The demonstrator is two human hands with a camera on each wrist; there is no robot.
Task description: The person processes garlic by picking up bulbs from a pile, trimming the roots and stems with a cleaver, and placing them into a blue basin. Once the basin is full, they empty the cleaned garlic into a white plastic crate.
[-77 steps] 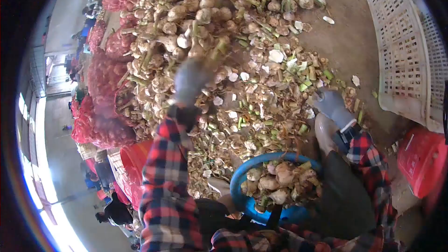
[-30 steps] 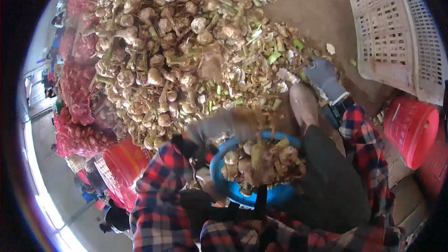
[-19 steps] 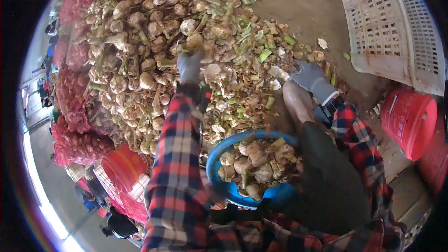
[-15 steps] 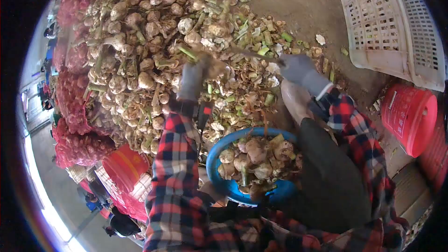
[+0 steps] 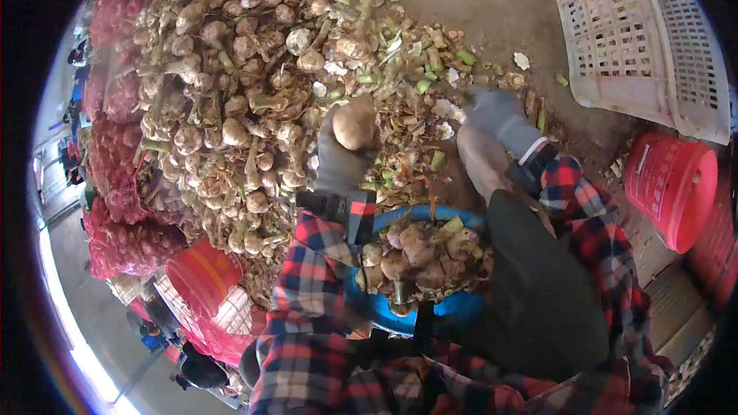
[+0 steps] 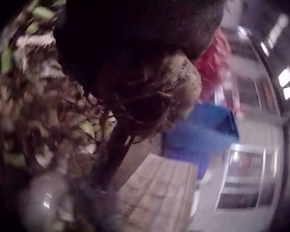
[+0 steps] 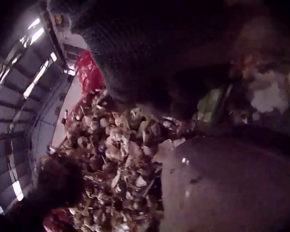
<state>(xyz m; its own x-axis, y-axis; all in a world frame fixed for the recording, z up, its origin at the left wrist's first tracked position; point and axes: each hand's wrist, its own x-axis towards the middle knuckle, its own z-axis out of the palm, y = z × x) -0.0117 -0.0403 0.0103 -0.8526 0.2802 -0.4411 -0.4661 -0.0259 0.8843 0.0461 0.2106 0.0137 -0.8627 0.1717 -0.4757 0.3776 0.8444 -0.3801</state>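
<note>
Heaped garlic (image 5: 231,84) covers the floor ahead; the left hand (image 5: 338,157) grips one garlic bulb (image 5: 354,124) above the trimmings, the right hand's (image 5: 496,111) fingers are blurred beyond telling, and the next move probably carries the bulb to the blue basin (image 5: 415,311).

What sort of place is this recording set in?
Probably a garlic sorting or trimming shed. A big heap of garlic bulbs covers the floor, filled red mesh sacks line its edge, and a blue basin holds trimmed bulbs.

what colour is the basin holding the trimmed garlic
Blue. The basin sits by the person's knee, heaped with garlic bulbs; the head view shows it best.
</note>
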